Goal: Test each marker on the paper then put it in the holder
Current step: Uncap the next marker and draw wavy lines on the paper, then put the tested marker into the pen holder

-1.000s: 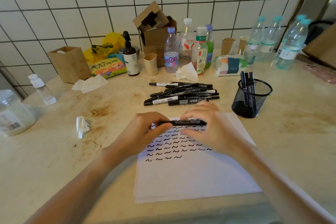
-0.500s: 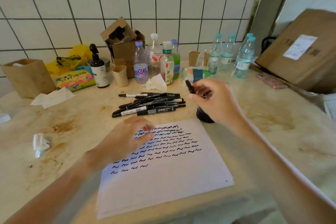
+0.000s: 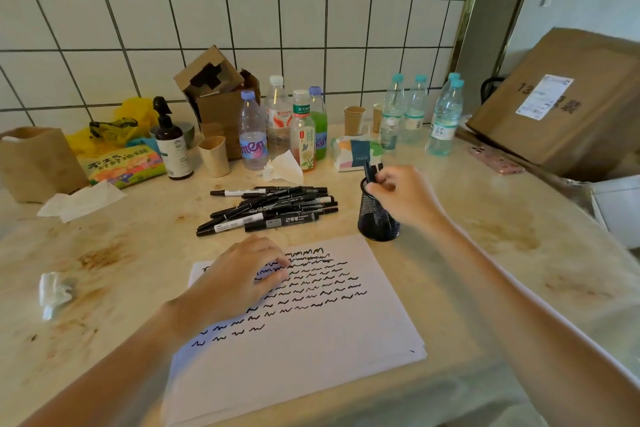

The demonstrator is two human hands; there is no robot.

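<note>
A white paper (image 3: 311, 350) covered with rows of black squiggles lies on the counter in front of me. My left hand (image 3: 239, 279) rests on its upper left part, fingers loosely bent. Behind the paper lies a pile of several black markers (image 3: 273, 208). To the right stands a black mesh holder (image 3: 375, 218). My right hand (image 3: 401, 194) is over its rim and pinches a black marker (image 3: 369, 170) that stands upright in the holder. Other marker tops show beside it.
Bottles (image 3: 277, 121), paper cups (image 3: 213, 156), a pump bottle (image 3: 171, 142), a tissue pack (image 3: 356, 152) and cardboard boxes (image 3: 221, 104) line the tiled wall. Crumpled tissues (image 3: 52, 291) lie at left. A pink phone (image 3: 495, 159) and a large carton (image 3: 568, 104) sit at right.
My right hand carried the marker from over the paper to the holder and lowered it in. My left hand let go of it and settled on the paper.
</note>
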